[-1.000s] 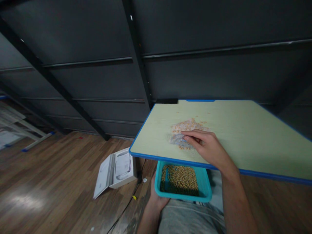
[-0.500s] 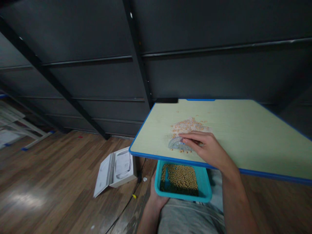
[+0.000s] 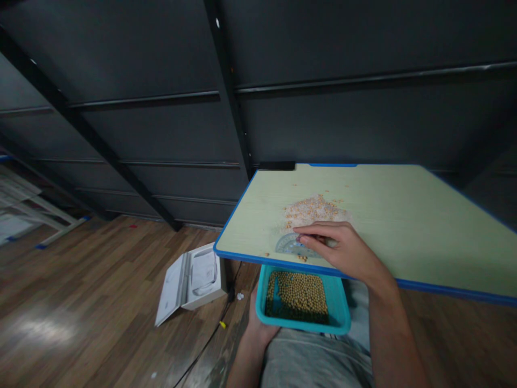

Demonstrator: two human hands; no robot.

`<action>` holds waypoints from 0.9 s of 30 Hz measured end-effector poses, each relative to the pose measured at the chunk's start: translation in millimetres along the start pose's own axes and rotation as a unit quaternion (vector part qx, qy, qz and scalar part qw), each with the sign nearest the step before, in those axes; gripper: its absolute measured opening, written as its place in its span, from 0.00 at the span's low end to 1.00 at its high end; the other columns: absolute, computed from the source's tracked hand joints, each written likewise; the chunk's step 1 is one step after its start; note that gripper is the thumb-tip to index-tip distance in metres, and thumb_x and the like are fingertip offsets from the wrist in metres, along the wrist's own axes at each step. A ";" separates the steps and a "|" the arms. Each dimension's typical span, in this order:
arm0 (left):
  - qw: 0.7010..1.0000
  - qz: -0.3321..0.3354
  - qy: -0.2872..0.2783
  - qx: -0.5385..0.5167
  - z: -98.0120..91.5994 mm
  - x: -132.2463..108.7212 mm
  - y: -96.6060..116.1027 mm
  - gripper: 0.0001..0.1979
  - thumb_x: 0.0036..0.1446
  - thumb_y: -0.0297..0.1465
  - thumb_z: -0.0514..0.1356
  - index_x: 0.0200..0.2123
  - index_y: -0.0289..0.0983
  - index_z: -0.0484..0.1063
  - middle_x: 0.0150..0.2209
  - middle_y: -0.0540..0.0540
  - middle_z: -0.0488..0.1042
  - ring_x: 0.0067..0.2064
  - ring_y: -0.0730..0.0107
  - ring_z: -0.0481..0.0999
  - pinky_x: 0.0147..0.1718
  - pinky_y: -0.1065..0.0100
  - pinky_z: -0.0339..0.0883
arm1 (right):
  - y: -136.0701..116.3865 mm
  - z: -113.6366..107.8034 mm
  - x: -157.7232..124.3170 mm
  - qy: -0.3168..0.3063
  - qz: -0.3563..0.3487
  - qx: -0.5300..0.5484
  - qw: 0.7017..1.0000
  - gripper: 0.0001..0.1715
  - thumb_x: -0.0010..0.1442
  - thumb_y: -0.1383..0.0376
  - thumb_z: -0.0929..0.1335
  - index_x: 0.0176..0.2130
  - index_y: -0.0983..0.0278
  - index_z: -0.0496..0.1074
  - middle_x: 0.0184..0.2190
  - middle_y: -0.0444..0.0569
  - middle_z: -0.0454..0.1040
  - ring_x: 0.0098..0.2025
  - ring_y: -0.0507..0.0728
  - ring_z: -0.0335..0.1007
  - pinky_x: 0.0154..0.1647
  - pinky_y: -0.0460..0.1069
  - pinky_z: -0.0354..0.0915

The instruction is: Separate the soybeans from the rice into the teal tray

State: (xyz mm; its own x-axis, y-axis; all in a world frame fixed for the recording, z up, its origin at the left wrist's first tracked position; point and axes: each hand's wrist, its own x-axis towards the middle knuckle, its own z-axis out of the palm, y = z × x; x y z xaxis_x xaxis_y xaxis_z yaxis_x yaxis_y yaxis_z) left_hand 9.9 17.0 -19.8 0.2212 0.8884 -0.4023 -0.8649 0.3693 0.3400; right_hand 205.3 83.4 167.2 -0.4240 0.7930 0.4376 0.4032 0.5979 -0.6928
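Observation:
My right hand lies on the pale green table, fingers pressed on a clear plastic protractor near the front blue edge. Just beyond it is a heap of mixed beans and pale grains; a few beans lie at the edge. Below the table edge my left hand holds a teal tray of yellow beans from its left side; its fingers are mostly hidden under the tray.
An open white box lies on the wooden floor left of the table. A dark panelled wall with slanted black beams stands behind. White frames lie at far left. A cable runs across the floor.
My right hand has drawn the protractor toward the front edge of the table, dragging a few beans with it. The tray and my left hand have stayed put.

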 end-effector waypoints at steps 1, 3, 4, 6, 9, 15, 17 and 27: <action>1.000 -0.003 -0.007 -0.005 -1.2 0.3 -0.4 0.14 0.59 0.30 0.55 0.41 0.34 0.80 0.39 0.44 0.83 0.55 0.61 0.75 0.57 0.64 0.65 | -0.4 -0.1 -0.3 -0.002 0.004 0.002 1.000 0.13 0.63 0.64 0.68 0.47 0.56 0.79 0.44 0.46 0.82 0.44 0.57 0.78 0.47 0.54 0.72; 1.000 -0.013 -0.022 -0.015 -2.5 0.8 -0.9 0.16 0.61 0.33 0.54 0.44 0.33 0.79 0.41 0.43 0.83 0.56 0.60 0.74 0.57 0.63 0.65 | -1.2 -0.2 -1.1 -0.007 0.009 0.005 1.000 0.13 0.62 0.64 0.69 0.46 0.56 0.80 0.44 0.46 0.82 0.44 0.57 0.78 0.46 0.53 0.72; 0.999 -0.018 -0.029 -0.019 -2.7 1.0 -1.0 0.17 0.61 0.35 0.54 0.44 0.33 0.79 0.42 0.42 0.83 0.56 0.60 0.74 0.57 0.62 0.65 | -1.6 -0.2 -1.5 -0.010 0.012 0.005 1.000 0.13 0.62 0.64 0.69 0.46 0.56 0.80 0.43 0.46 0.82 0.43 0.56 0.78 0.45 0.52 0.72; 0.999 -0.023 -0.038 -0.028 -1.9 1.2 -0.9 0.18 0.61 0.38 0.55 0.45 0.34 0.78 0.43 0.42 0.83 0.59 0.59 0.72 0.58 0.62 0.64 | -2.4 -0.2 -2.2 -0.016 0.015 0.009 1.000 0.13 0.61 0.65 0.69 0.46 0.57 0.80 0.43 0.45 0.82 0.43 0.56 0.79 0.45 0.52 0.73; 0.998 -0.026 -0.031 -0.039 2.3 0.3 0.6 0.15 0.59 0.36 0.56 0.40 0.34 0.80 0.43 0.42 0.83 0.60 0.57 0.70 0.59 0.60 0.63 | -3.7 -0.3 -3.1 -0.022 0.018 0.015 0.999 0.13 0.61 0.65 0.70 0.46 0.56 0.80 0.42 0.44 0.82 0.42 0.56 0.79 0.44 0.52 0.73; 0.997 -0.038 0.005 -0.065 8.4 -6.5 4.3 0.15 0.56 0.32 0.56 0.38 0.31 0.80 0.44 0.38 0.82 0.61 0.54 0.69 0.59 0.58 0.63 | -4.8 -0.1 -3.1 -0.018 0.019 0.012 1.000 0.13 0.61 0.65 0.70 0.45 0.55 0.80 0.41 0.43 0.83 0.40 0.56 0.79 0.42 0.52 0.73; 0.996 -0.049 0.004 -0.076 7.7 -8.8 4.7 0.17 0.58 0.33 0.54 0.40 0.30 0.80 0.43 0.37 0.83 0.60 0.54 0.70 0.59 0.57 0.63 | -4.4 0.1 -3.0 -0.015 0.015 0.007 1.000 0.13 0.61 0.65 0.70 0.45 0.55 0.80 0.41 0.43 0.83 0.40 0.55 0.79 0.42 0.51 0.73; 0.997 -0.029 -0.048 -0.046 6.2 -3.4 9.7 0.17 0.59 0.39 0.56 0.46 0.38 0.78 0.44 0.43 0.82 0.54 0.56 0.76 0.59 0.54 0.63 | -4.6 -1.9 -5.4 -0.011 -0.012 -0.001 1.000 0.12 0.61 0.65 0.70 0.44 0.57 0.81 0.40 0.43 0.83 0.40 0.55 0.79 0.44 0.52 0.73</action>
State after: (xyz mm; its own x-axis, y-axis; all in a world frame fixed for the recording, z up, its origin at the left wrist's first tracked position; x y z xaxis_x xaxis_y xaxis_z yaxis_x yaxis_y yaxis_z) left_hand 3.5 19.2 -9.8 0.3106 0.8899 -0.3340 -0.8857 0.3985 0.2381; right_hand 207.2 76.6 169.1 -0.4513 0.7757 0.4411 0.3945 0.6169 -0.6811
